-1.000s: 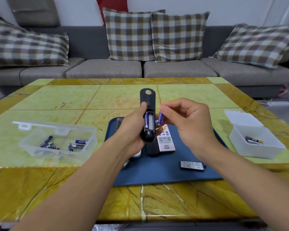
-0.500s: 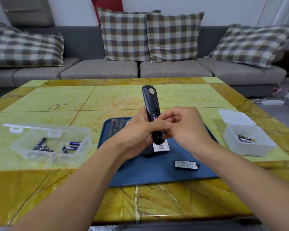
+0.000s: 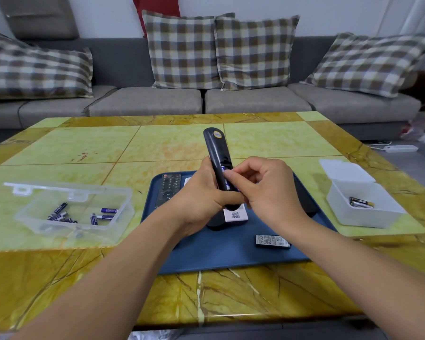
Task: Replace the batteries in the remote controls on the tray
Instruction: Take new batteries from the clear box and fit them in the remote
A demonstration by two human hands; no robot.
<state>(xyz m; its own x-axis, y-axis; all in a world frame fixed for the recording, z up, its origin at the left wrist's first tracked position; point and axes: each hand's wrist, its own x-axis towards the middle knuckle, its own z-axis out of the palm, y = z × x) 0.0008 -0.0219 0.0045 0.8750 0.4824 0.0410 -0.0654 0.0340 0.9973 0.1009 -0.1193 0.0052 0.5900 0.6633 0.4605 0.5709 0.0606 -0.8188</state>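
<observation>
The worktop [image 3: 59,148] is marbled in pale green panels with ochre-yellow borders and brown veins. The tray [image 3: 206,256] is dark blue. The held remote control [image 3: 217,155] is black with a round yellow-and-blue sticker; the batteries [image 3: 222,170] in it are purple-blue. The sofa [image 3: 145,104] is grey, its cushions [image 3: 182,50] checked in brown, cream and pale blue. The clear box [image 3: 123,207] holds blue batteries; the right box [image 3: 353,217] is milky white.

At the centre of the frame, the left hand [image 3: 201,197] is gripping a black remote [image 3: 217,165] upright over the blue tray [image 3: 231,251], while the right hand [image 3: 268,192] is pressing its fingertips [image 3: 228,173] on a purple battery [image 3: 223,176] in the open compartment. A clear box [image 3: 74,212] of purple batteries is sitting at the left, a white box [image 3: 361,204] at the right.
</observation>
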